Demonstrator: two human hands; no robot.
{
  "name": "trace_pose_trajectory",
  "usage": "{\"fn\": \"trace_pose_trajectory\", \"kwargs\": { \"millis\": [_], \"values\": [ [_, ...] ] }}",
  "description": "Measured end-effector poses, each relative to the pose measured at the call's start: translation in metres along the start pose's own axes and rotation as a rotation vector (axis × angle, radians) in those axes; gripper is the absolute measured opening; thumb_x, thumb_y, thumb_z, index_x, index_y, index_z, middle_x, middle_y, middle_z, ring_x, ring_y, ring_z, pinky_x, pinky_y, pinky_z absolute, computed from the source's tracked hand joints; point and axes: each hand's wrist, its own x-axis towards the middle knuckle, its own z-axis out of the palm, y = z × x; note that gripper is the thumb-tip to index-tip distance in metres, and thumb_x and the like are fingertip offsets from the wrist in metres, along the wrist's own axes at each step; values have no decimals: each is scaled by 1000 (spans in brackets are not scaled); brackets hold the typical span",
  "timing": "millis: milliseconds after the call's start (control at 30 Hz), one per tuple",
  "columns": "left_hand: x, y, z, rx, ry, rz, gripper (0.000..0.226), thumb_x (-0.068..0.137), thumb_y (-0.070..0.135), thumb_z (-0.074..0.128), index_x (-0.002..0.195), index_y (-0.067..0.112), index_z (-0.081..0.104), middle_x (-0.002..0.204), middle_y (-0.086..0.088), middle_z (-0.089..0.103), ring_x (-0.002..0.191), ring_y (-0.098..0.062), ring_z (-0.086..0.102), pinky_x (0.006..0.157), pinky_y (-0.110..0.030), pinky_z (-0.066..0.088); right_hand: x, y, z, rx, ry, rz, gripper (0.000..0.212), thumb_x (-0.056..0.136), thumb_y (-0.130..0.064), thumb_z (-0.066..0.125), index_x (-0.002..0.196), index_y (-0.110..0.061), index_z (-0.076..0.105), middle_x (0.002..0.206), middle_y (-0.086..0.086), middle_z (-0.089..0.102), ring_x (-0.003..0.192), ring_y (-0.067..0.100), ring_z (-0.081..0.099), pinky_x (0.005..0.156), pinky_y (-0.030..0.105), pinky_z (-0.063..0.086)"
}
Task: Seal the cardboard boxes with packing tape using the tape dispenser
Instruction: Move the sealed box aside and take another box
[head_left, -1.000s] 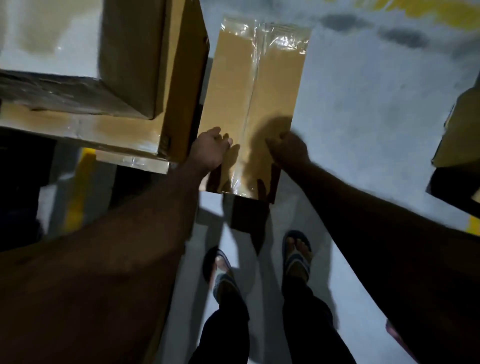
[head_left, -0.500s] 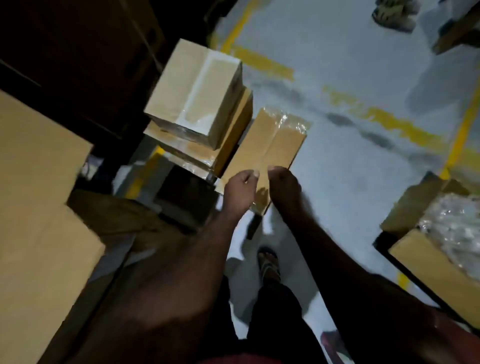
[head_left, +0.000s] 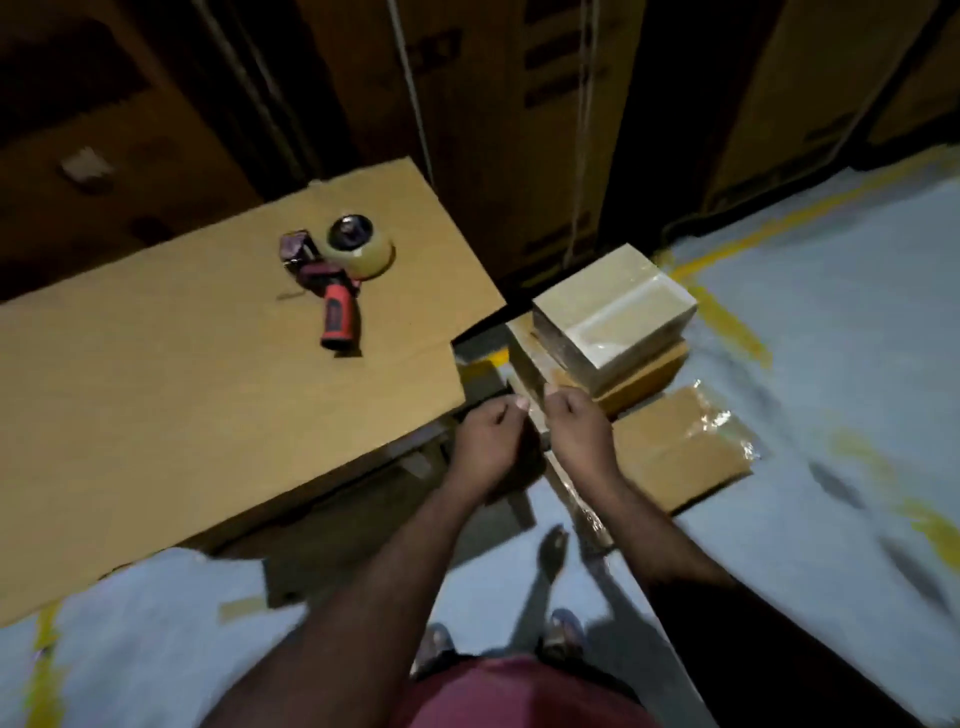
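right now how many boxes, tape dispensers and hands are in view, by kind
boxes: 3 (top box, middle box, floor box)
tape dispenser: 1
hands: 2 (left hand, right hand)
total: 6

I am standing in a warehouse packing area, where tall printed cartons (head_left: 519, 104) are looming ahead, yellow lines (head_left: 737, 327) are crossing the painted floor (head_left: 841, 291), and taped boxes (head_left: 613, 312) are sitting stacked beside a cardboard sheet (head_left: 156, 389) bearing a tape dispenser (head_left: 337, 275).
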Motion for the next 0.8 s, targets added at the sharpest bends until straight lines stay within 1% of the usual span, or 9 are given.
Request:
{"fn": "trace_pose_trajectory", "kwargs": {
  "millis": [133, 200, 300, 367, 467, 567, 633, 733, 800],
  "values": [
    [-21, 9, -60, -93, 143, -10, 34, 105, 34, 55, 73, 27, 65, 70, 0, 67, 71, -10, 60, 67, -27, 44, -13, -38, 37, -57, -107, -126, 48, 98, -52, 40, 84, -11, 62, 80, 7, 66, 78, 26, 64, 76, 42, 55],
    [-40, 0, -95, -152, 208, -13, 33, 105, 32, 56, 75, 19, 62, 72, -10, 65, 65, -5, 54, 64, -25, 41, -32, -60, 62, -43, -181, -162, 42, 99, -48, 43, 85, -16, 65, 84, 3, 70, 80, 23, 68, 78, 47, 56],
    [-78, -24, -154, -228, 351, -71, 32, 104, 37, 55, 90, 13, 70, 75, 5, 64, 73, -12, 61, 65, -26, 42, -69, -90, 107, -26, -319, -218, 27, 102, -38, 49, 85, -25, 65, 91, -2, 72, 84, 19, 70, 81, 43, 55],
    [-110, -43, -193, -242, 451, -104, 31, 104, 37, 55, 97, 13, 73, 79, 7, 66, 74, -8, 63, 66, -24, 44, -95, -102, 142, -29, -414, -253, 21, 102, -32, 53, 86, -25, 65, 91, -3, 72, 83, 19, 71, 83, 43, 55],
    [-169, -82, -244, -224, 584, -140, 26, 104, 31, 56, 90, 18, 73, 76, 11, 66, 65, 2, 57, 67, -23, 45, -140, -112, 200, -88, -546, -325, 21, 100, -28, 57, 82, -27, 66, 84, -2, 73, 81, 22, 71, 83, 44, 56],
    [-232, -129, -280, -294, 720, -217, 18, 102, 25, 60, 97, 18, 75, 88, 6, 73, 82, -10, 67, 75, -27, 50, -194, -115, 252, -155, -704, -397, 22, 100, -24, 58, 80, -27, 66, 85, 0, 73, 83, 22, 69, 78, 36, 52],
    [-276, -159, -297, -344, 795, -286, 15, 101, 26, 60, 96, 23, 74, 85, 3, 72, 86, -20, 71, 70, -27, 49, -230, -108, 287, -204, -797, -427, 20, 99, -23, 59, 81, -27, 68, 85, 1, 73, 83, 22, 69, 78, 37, 53],
    [-344, -197, -310, -418, 917, -371, 16, 102, 26, 59, 97, 26, 74, 85, 6, 70, 92, -20, 72, 69, -25, 47, -284, -88, 334, -258, -969, -437, 18, 98, -22, 59, 84, -20, 71, 82, 4, 73, 79, 23, 67, 75, 43, 54],
    [-390, -217, -313, -460, 1014, -425, 17, 102, 26, 60, 92, 30, 73, 87, 9, 70, 96, -21, 72, 73, -27, 48, -322, -77, 359, -280, -1071, -435, 18, 99, -21, 59, 90, -15, 73, 86, 7, 73, 75, 19, 68, 68, 35, 52]
  ]
}}
